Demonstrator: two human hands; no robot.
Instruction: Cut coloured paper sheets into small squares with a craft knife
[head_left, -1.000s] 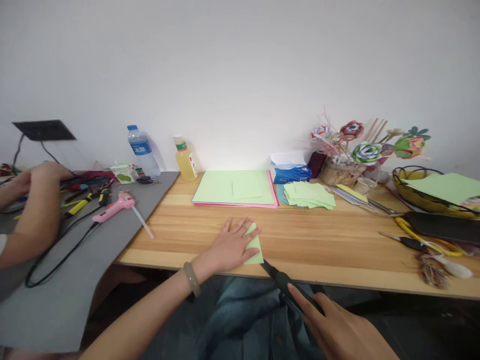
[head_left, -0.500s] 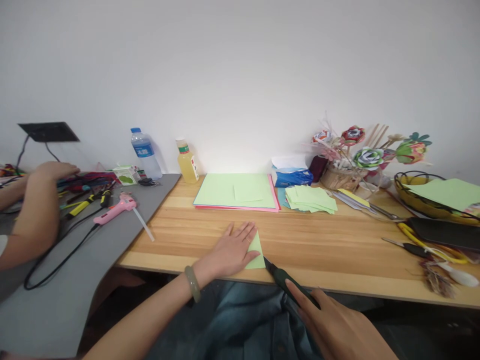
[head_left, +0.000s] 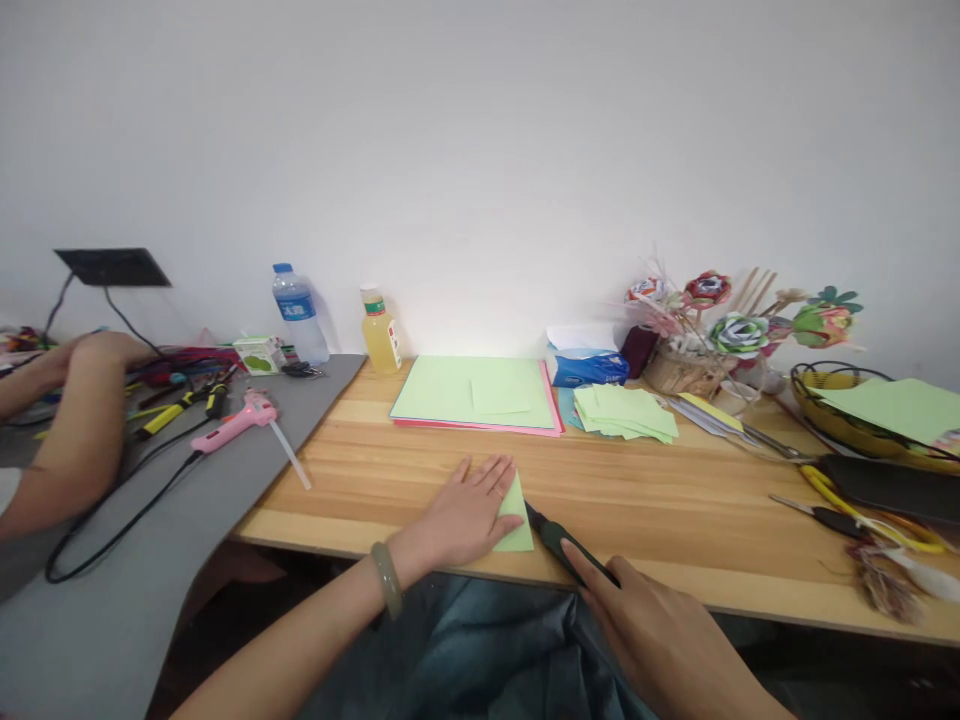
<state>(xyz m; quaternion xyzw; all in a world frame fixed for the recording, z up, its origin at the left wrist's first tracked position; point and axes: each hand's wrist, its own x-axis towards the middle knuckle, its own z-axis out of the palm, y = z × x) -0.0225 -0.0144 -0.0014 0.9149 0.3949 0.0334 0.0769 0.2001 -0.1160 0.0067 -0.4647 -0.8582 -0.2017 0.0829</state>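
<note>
My left hand (head_left: 469,513) lies flat, fingers stretched, on a small piece of light green paper (head_left: 517,538) near the table's front edge. The paper looks folded to a triangle; its left part is hidden under my palm. In my right hand (head_left: 649,615) is a utility knife (head_left: 564,545) with a dark green handle, my index finger laid along its top. The dark blade end rests at the paper's right edge, pointing away and to the left. A stack of green sheets (head_left: 435,385) lies beyond my left hand, with a smaller green piece (head_left: 499,396) on it.
Cut green papers (head_left: 626,412) lie by a blue tissue pack (head_left: 589,368). Paper flowers (head_left: 739,333), a basket (head_left: 832,405) and scissors (head_left: 832,520) are at right. At left are two bottles, a pink glue gun (head_left: 232,425) and another person's arm (head_left: 94,420).
The utility knife's tip has moved up along the paper's right edge, away from me, and my right hand has shifted slightly left. My left hand stays pressed on the paper. The view has tilted slightly.
</note>
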